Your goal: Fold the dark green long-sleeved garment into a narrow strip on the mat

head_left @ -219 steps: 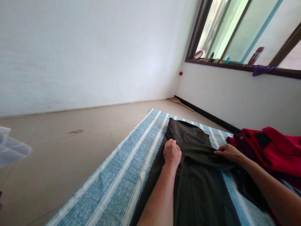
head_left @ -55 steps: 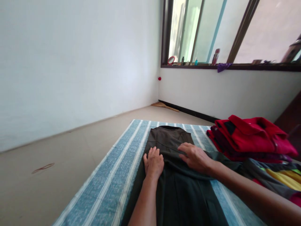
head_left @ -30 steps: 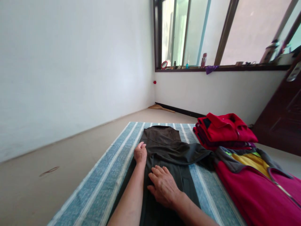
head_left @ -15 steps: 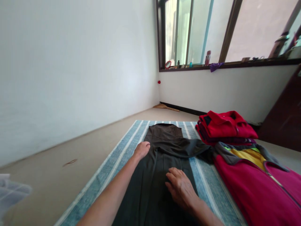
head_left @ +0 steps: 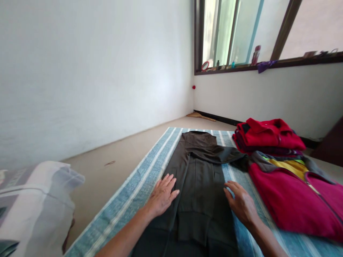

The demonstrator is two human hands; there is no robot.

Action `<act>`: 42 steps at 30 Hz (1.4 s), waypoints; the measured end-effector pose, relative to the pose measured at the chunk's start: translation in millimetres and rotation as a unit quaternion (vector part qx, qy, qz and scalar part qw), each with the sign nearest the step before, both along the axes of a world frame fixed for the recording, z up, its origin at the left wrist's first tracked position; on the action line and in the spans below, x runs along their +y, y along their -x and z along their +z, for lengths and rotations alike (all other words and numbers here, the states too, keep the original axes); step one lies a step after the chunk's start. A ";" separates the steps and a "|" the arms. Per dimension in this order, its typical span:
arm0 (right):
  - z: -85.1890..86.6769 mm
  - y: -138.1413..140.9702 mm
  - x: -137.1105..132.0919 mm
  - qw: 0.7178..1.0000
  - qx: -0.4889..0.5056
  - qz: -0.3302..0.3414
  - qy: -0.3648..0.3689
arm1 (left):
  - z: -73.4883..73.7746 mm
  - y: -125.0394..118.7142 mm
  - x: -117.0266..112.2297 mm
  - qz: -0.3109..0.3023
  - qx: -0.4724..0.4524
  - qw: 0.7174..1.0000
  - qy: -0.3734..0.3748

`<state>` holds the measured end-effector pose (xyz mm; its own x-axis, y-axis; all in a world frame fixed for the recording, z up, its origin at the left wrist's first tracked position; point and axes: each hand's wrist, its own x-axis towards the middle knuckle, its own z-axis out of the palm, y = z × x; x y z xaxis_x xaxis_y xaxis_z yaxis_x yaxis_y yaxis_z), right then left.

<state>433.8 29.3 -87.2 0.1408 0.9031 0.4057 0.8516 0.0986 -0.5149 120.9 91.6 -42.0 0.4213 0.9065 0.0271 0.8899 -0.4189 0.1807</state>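
The open left hand (head_left: 161, 195) is pressed flat on a dark olive garment (head_left: 200, 185), and the open right hand (head_left: 240, 201) is spread at its edge, perhaps touching it. The garment is laid lengthwise on a blue striped mat (head_left: 128, 189), with folded red clothes (head_left: 268, 135) stacked at upper right.

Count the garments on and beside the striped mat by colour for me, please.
Dark olive garment: 1
Red folded garment: 1
Dark maroon folded garment: at least 1, as the stack hides any more
Magenta jacket: 1
Total: at least 4
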 end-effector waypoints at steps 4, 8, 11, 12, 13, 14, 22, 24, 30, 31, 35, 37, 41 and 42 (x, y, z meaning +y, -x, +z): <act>-9.4 -1.2 -6.3 1.000 -0.025 -0.013 0.012 | -6.9 -5.0 -9.6 0.021 0.017 1.000 -0.002; -21.5 -4.0 -9.1 0.999 -0.036 -0.005 0.015 | -3.5 -9.5 -14.7 0.021 0.026 0.999 -0.015; -24.1 -5.3 -10.3 1.000 -0.024 -0.006 0.009 | 1.8 -12.4 -24.9 0.007 0.032 0.999 -0.015; -23.5 -5.3 -10.6 1.000 -0.021 -0.008 0.010 | 3.1 -13.0 -29.0 0.004 0.032 0.999 -0.014; -22.4 -5.1 -10.9 1.000 -0.021 -0.007 0.011 | 4.0 -13.5 -33.0 0.003 0.031 0.999 -0.012; -21.3 -4.7 -11.2 1.000 -0.021 -0.006 0.013 | 4.4 -13.8 -36.5 0.003 0.029 1.000 -0.010; -20.7 -3.4 -10.9 1.000 -0.026 -0.007 0.007 | -2.8 -12.9 -40.6 0.003 0.016 1.000 -0.016; -21.6 -3.7 -10.7 1.000 -0.025 -0.003 0.003 | -3.7 -12.0 -42.0 0.000 0.008 1.000 -0.025; -25.0 -5.4 -10.8 1.000 -0.025 0.008 -0.003 | -1.3 -7.6 -63.4 0.005 0.002 0.999 -0.046; -25.9 -6.0 -10.8 1.000 -0.025 0.008 -0.004 | -1.0 -7.2 -67.3 0.011 0.004 0.999 -0.042; -28.5 -7.7 -10.5 0.999 -0.031 0.007 -0.008 | -1.1 -7.9 -76.4 0.020 0.012 0.999 -0.030; -28.8 -8.2 -10.8 0.999 -0.035 0.009 -0.006 | -1.8 -8.7 -77.5 0.023 0.014 0.999 -0.036; -29.0 -8.6 -11.8 0.999 -0.034 0.003 -0.002 | -5.4 -8.6 -77.2 0.022 0.010 0.998 -0.052; -29.3 -8.7 -11.9 0.999 -0.034 0.001 -0.002 | -6.9 -8.2 -77.1 0.021 0.006 0.998 -0.056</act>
